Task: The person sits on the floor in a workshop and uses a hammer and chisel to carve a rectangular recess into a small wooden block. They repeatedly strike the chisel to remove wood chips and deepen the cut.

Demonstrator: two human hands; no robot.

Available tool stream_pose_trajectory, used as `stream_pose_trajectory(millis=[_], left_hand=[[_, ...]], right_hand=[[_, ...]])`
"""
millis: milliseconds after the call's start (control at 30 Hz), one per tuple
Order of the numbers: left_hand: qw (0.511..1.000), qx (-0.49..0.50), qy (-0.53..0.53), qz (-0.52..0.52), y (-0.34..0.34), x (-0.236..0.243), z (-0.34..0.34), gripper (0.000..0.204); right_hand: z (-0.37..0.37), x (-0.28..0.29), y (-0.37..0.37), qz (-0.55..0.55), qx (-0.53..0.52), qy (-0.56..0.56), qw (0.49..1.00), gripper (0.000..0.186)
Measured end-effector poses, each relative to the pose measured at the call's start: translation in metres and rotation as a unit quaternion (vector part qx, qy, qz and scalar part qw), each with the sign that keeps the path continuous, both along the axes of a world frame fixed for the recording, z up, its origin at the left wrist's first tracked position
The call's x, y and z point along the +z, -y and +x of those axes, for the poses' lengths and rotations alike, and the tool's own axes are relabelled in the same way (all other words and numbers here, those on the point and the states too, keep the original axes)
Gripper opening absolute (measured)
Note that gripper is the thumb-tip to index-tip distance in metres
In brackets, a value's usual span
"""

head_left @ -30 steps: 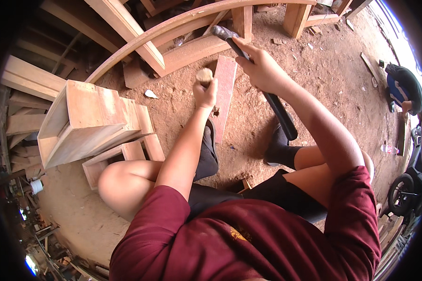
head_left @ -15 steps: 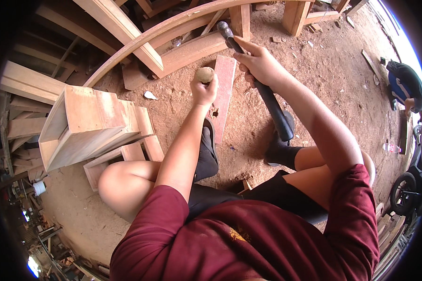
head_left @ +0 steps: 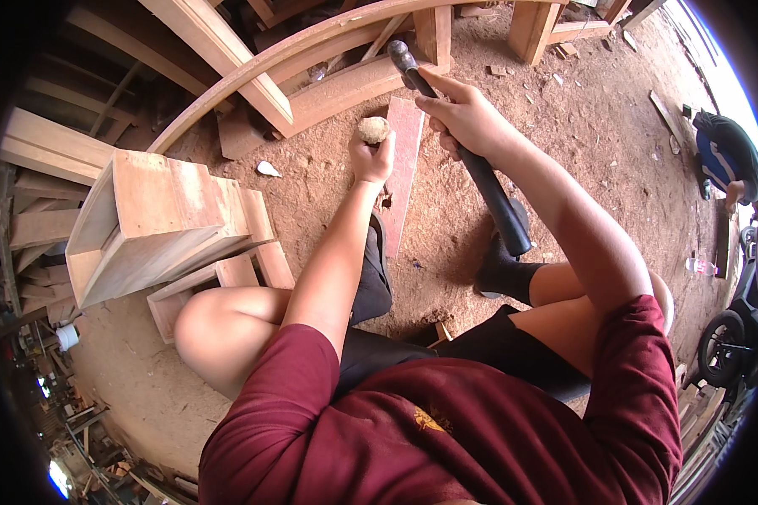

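My left hand [head_left: 372, 160] is closed around a wooden-handled tool [head_left: 373, 130], whose round, pale, worn butt points up at me; its lower end is hidden below the fist. Under it lies a reddish plank [head_left: 406, 139] on the ground, with a small dark hole [head_left: 387, 202] cut near its left edge. To the right, my right hand [head_left: 467, 122] grips a hammer [head_left: 499, 206] by its black shaft. The rounded metal head [head_left: 402, 56] sits beyond my fingers, up and right of the wooden butt, apart from it.
A stepped wooden piece [head_left: 173, 198] stands by my left knee. Beyond the plank is a curved wooden frame [head_left: 286, 52]. My shoes [head_left: 372, 278] flank the plank on sawdust-covered ground. At the right are a person in dark clothing [head_left: 728, 156] and a small wheeled vehicle [head_left: 724, 345].
My left hand and the wooden butt have shifted slightly right and away from me, the butt tilting a little. The hammer has barely moved.
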State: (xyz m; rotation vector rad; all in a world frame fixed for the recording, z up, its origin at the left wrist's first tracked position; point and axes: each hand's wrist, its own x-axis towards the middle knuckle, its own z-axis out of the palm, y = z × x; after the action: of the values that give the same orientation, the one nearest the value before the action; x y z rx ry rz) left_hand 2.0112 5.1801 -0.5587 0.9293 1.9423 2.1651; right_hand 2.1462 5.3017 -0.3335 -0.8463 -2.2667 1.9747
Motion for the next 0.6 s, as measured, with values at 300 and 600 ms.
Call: stream_pose_trajectory(millis=[300, 600], left_hand=[[0.990, 0.023, 0.052, -0.126, 0.008, 0.013, 0.019, 0.007], [0.996, 0.029, -0.023, -0.077, 0.008, 0.028, 0.024, 0.015]], right_hand=[[0.002, 0.014, 0.003, 0.183, 0.050, -0.031, 0.981, 0.054], [0.003, 0.074, 0.009, 0.237, 0.075, -0.206, 0.946, 0.053]])
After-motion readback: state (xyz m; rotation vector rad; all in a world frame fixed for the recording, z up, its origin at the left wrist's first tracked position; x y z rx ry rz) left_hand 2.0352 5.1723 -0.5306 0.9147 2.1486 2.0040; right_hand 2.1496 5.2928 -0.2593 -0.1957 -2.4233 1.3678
